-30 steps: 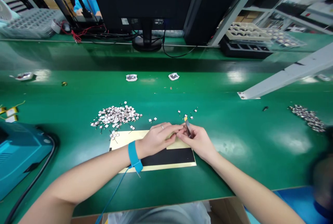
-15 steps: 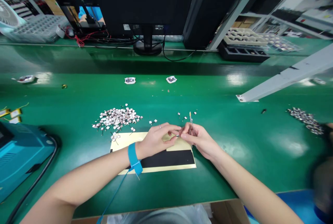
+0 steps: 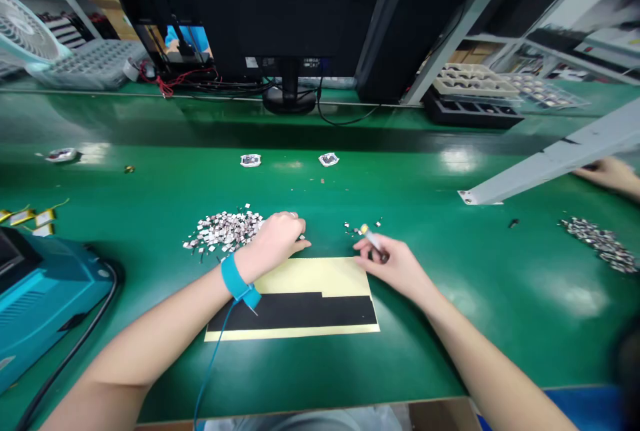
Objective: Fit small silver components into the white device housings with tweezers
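Note:
My left hand (image 3: 276, 241), a blue strap (image 3: 239, 279) on its wrist, is curled down to the table at the right edge of a heap of small white parts with short dark leads (image 3: 223, 232). Its fingertips are hidden behind the hand, so what they pinch does not show. Over the right end of a yellow sheet with black strips (image 3: 320, 276), my right hand (image 3: 395, 263) is closed round a slim grey tool with a yellow end (image 3: 371, 236). Several small parts (image 3: 356, 231) lie just beyond that hand.
A teal machine (image 3: 55, 304) with a black cable stands at the left, near yellow battery packs (image 3: 44, 217). Two small white-cased pieces (image 3: 251, 161) lie farther back. A slanted metal post (image 3: 540, 157) meets the table at right, by another heap (image 3: 597, 243) and another person's hand (image 3: 607, 174).
My left hand has left my right hand and moved left to the table by the heap. The tool in my right hand has tilted. Another person's hand has appeared at right.

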Demonstrator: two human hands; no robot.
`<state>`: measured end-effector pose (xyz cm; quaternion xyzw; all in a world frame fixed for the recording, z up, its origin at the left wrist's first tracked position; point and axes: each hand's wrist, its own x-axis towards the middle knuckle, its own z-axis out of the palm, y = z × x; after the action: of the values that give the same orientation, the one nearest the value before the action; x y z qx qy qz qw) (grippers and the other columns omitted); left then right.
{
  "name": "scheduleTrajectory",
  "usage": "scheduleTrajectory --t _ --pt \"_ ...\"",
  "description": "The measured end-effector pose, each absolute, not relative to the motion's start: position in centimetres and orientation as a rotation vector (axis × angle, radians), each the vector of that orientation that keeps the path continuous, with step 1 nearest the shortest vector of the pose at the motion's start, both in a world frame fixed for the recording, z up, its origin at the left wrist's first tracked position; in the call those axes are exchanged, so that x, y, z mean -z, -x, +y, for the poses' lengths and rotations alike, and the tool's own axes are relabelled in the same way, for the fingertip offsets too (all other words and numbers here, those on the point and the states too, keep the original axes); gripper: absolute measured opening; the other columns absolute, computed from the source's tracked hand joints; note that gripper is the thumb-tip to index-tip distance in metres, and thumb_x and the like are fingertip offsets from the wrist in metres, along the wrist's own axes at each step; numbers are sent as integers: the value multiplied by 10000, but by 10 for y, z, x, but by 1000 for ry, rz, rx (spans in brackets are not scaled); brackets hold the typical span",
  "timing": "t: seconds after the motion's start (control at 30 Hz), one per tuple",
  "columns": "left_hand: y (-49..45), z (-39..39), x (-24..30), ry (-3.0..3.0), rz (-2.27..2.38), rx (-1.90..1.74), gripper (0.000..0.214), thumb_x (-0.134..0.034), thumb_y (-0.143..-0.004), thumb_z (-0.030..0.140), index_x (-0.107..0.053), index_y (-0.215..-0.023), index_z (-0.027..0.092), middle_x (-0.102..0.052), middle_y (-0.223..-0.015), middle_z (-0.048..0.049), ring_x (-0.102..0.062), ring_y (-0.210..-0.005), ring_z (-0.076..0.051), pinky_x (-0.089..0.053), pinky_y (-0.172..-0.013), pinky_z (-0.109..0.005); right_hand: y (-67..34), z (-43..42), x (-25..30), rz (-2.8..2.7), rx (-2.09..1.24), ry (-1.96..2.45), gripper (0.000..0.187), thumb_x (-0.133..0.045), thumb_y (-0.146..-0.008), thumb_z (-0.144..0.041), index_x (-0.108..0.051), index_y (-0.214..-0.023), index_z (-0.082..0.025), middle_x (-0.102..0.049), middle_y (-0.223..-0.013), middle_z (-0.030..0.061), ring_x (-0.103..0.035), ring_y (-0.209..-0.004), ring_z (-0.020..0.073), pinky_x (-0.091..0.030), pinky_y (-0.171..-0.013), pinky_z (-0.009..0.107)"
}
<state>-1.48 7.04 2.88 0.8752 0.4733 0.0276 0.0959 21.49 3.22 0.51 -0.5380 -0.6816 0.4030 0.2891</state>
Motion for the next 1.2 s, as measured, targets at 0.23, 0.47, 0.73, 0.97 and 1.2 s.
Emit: scheduleTrajectory --t 0.23,0.47,0.73,0.97,1.2 --pt "6 68 -14 -2611 1382 -69 81 -568 -762 146 -580 -690 110 -600 -713 -91 -580 -723 -241 -428 -633 -317 -180 -9 -1 -2607 -654 1063 242 -604 -726 -164 -596 -968 -169 -608 -850 49 -591 -668 148 -448 -574 234" --pt "15 68 -18 -2603 1249 -113 157 -539 -731 32 -575 -843 136 -604 -774 -46 -578 -730 -176 -419 -599 -243 -174 -20 0 -2758 -214 1023 175 -545 -753 -100 -587 -921 -129 -595 -781 58 -605 -631 172 -456 -497 257" --pt "5 63 -20 -2550 1219 -271 214 -440 -804 63 -539 -983 123 -597 -867 -74 -569 -781 -183 -445 -648 -267 -173 -16 1 -2530 -704 1178 162 -591 -681 -59 -575 -810 -156 -606 -788 40 -594 -627 157 -445 -528 245" --pt "3 62 -23 -2368 1056 -396 208 -386 -857 110 -591 -840 148 -593 -848 -43 -556 -813 -158 -442 -722 -263 -185 3 -11 -1880 -1079 1305 145 -613 -694 -246 -535 -599 -169 -524 -604 6 -412 -476 94 -300 -426 217" --pt "-1 58 -27 -2401 1066 -386 115 -532 -805 180 -568 -910 149 -594 -832 -28 -556 -777 -159 -436 -673 -252 -200 13 -9 -1428 -1157 1472 224 -634 -665 -378 -548 -640 -172 -500 -599 11 -399 -519 115 -270 -469 245"
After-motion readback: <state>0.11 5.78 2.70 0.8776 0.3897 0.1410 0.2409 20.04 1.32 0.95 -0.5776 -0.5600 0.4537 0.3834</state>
